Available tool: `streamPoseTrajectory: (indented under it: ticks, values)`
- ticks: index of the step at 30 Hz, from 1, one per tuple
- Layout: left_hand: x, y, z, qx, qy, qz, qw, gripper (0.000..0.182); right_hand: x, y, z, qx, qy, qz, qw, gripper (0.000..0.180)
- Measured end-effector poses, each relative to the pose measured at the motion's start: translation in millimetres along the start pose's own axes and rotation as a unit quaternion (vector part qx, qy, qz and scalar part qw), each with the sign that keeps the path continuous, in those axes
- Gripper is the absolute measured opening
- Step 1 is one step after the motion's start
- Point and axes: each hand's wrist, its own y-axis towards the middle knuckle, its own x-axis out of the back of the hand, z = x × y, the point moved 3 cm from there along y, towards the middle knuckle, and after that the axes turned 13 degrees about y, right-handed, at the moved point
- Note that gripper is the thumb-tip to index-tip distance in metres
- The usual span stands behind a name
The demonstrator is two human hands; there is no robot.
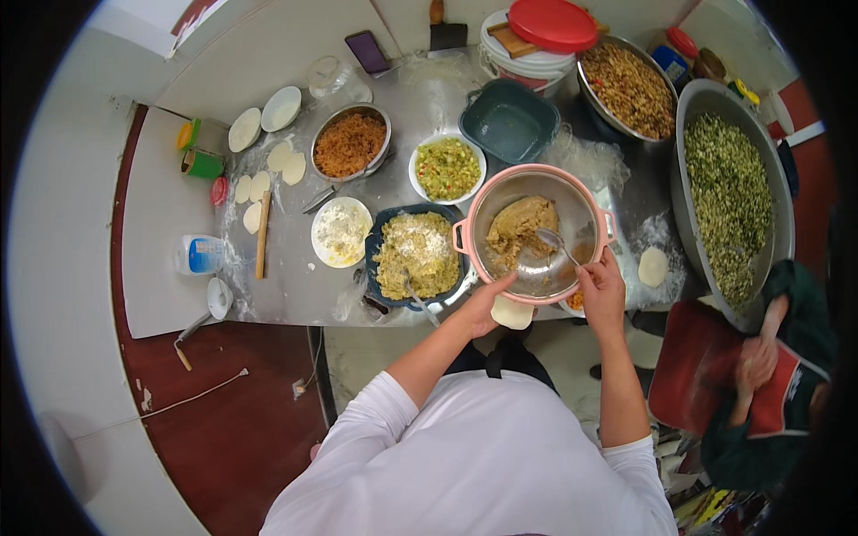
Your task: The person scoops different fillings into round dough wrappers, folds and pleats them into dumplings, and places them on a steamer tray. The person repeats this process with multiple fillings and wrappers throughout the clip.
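Observation:
My left hand point(484, 309) holds a round dough wrapper point(513, 313) just below the near rim of a pink-rimmed metal bowl point(533, 171). Brown paste-like filling point(526, 224) is heaped against the far left inside of that bowl. In my right hand point(603, 291) is the handle of a metal spoon point(551, 238), whose head lies at the edge of the filling. Left of the bowl, a dark blue basin point(375, 275) contains yellowish mash point(415, 251) dusted with white powder, with another spoon point(421, 301) standing in it.
Dough rounds point(268, 167) and a rolling pin point(263, 234) lie on the left of the metal table. Beyond are a bowl of shredded orange filling point(350, 144), chopped green vegetables point(448, 167) and a green basin point(509, 124). A large basin point(781, 221) stands right, beside another person's hands point(757, 362).

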Motion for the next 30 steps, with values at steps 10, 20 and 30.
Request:
streamPoseTrajectory:
  ticks: [10, 20, 30]
  values:
    - [-11.7, 54.1, -24.0, -0.057, 0.013, 0.002, 0.998, 0.059, 5.4, 47.8, 6.5, 0.107, -0.143, -0.086, 0.98, 0.017]
    - [6.4, 14.4, 18.7, 0.006, 0.1, 0.016, 0.995, 0.041, 58.7, 12.1, -15.6, 0.056, 0.068, -0.159, 0.983, 0.011]
    - [-14.1, 24.5, 43.8, -0.027, 0.091, -0.069, 0.993, 0.042, 96.8, -90.5, -56.6, -0.128, -0.193, -0.04, 0.972, 0.013]
